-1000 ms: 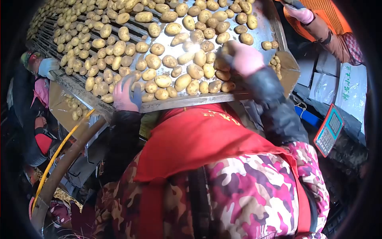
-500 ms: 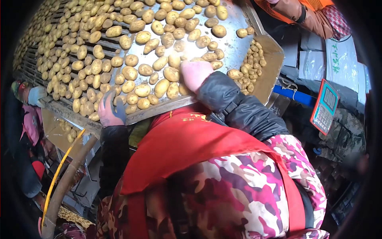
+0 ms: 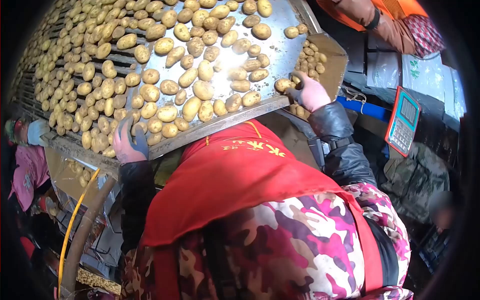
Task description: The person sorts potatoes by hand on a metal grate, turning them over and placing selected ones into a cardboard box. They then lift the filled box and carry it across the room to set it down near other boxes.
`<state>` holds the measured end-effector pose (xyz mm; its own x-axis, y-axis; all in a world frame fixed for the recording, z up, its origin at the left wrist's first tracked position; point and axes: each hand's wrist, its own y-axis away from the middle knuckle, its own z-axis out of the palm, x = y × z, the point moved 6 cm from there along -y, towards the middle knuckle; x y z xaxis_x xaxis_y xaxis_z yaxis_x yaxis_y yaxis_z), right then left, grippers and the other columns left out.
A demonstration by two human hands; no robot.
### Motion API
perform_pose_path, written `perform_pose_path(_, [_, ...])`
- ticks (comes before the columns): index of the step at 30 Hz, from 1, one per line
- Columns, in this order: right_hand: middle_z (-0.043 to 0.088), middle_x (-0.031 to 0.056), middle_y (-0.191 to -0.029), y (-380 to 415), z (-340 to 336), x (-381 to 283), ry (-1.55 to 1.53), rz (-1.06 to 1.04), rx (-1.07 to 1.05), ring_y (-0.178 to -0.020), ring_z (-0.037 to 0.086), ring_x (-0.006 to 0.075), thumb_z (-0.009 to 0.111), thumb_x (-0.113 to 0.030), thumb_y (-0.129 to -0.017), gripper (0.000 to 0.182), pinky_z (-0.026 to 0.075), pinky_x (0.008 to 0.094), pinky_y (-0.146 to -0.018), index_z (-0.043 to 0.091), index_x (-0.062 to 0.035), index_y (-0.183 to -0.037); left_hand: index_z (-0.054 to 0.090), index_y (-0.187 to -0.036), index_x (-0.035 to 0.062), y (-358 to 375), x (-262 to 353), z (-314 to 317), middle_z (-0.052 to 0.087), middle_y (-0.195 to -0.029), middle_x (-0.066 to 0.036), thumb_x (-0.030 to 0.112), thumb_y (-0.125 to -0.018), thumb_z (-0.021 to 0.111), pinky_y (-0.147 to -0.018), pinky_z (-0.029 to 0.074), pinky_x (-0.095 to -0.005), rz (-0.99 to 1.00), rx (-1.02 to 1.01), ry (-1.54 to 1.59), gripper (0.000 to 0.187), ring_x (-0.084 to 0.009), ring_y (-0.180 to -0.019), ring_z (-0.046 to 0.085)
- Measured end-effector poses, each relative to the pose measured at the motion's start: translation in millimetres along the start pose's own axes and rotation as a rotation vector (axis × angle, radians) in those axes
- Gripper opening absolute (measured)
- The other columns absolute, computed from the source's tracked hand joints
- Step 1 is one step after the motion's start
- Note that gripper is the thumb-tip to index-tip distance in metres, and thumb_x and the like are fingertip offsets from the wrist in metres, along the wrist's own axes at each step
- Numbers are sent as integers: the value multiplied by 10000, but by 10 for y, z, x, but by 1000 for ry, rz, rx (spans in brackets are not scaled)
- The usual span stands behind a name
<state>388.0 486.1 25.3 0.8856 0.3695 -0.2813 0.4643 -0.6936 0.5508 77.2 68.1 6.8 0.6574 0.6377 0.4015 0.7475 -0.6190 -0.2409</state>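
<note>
Potatoes [image 3: 203, 90] lie loose over the metal sheet [image 3: 165, 89] and the slatted part of the sorting table. My left hand [image 3: 129, 142], in a pink and grey glove, rests on the table's front rim with fingers spread beside several potatoes. At the sheet's right corner is my right hand [image 3: 311, 94], gloved alike, its thumb and fingers apart. Its fingertips are right at a single potato [image 3: 283, 85] on the corner. Just beyond and below that hand, a cardboard box [image 3: 334, 56] holds smaller potatoes, partly hidden by the hand.
A red and teal scale display [image 3: 403, 121] stands at the right, near a blue bar [image 3: 365, 108] and wrapped white packs [image 3: 422, 75]. Another person's arm [image 3: 387, 30] reaches in at top right. At the left edge, another person's gloved hand [image 3: 37, 132] touches the rim.
My right hand has moved right, from a closed fist over the potatoes on the sheet to the box side, and its fingers have opened. The view has shifted slightly; my left hand stays at the rim.
</note>
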Motion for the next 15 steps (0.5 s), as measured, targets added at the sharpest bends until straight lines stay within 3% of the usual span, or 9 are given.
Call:
perform_pose_path(1, [740,202,-1116,-11,126,-82,-176,-9,-27,-1046,717,337,783,-338,-879,528,543,411,-937,647,-101,-1331,679,-1256,81,-1,20,-12,642,-1272,-172,213,-919,728,-1023,472,-487,3,1,-1,365,-387,-1193,602])
perform_pose_path(3, [738,212,-1123,-27,232,-348,-225,84,-221,-1068,709,336,715,-379,-893,508,531,420,-952,670,-41,-1270,679,-1257,83,1,14,-9,642,-1275,-170,216,-921,727,-1024,472,-484,6,1,4,365,-385,-1194,602])
perform_pose_path(5, [733,224,-1119,-32,247,-642,76,-157,-58,-1082,697,374,686,-443,-910,516,526,447,-960,685,-36,-1228,680,-1257,86,-14,22,-7,641,-1279,-168,217,-921,726,-1025,473,-480,10,-2,19,364,-384,-1193,603])
perform_pose_path(6, [722,234,-1139,-73,340,-713,82,-198,-110,-1103,679,402,658,-490,-925,556,519,468,-971,667,-47,-1261,684,-1252,87,-16,37,-22,646,-1272,-170,208,-924,721,-1021,476,-475,18,-6,13,352,-381,-1183,607])
perform_pose_path(10, [740,223,-1059,-154,508,-838,13,-306,-30,-1027,702,414,749,-461,-899,549,543,477,-895,672,-70,-1277,694,-1239,69,-53,119,-89,668,-1232,-191,127,-919,714,-1009,506,-449,26,26,32,326,-387,-1153,638])
perform_pose_path(11, [748,200,-1007,-122,490,-877,-10,-350,0,-955,734,336,764,-431,-904,545,563,425,-828,668,-67,-1298,693,-1244,68,-42,94,-108,667,-1233,-193,126,-920,714,-1006,509,-446,16,42,35,329,-386,-1152,640])
perform_pose_path(13, [748,130,-946,-29,447,-802,-304,-105,-167,-847,726,201,763,-345,-931,469,563,340,-743,674,-54,-1288,691,-1254,66,-6,55,-93,666,-1236,-197,125,-924,713,-1002,513,-442,2,71,62,336,-383,-1150,644])
perform_pose_path(14, [729,69,-911,-79,513,-656,-562,-45,-135,-783,674,106,750,-255,-952,402,542,277,-675,675,-43,-1286,687,-1258,60,-17,37,-91,662,-1239,-202,111,-925,714,-989,522,-437,0,41,84,339,-378,-1141,651])
perform_pose_path(15, [734,62,-926,-135,474,-520,-541,-10,-128,-763,677,119,726,-213,-967,377,548,288,-671,666,-30,-1292,686,-1255,62,2,3,-79,663,-1235,-199,118,-921,713,-993,516,-448,-20,50,108,339,-384,-1142,646])
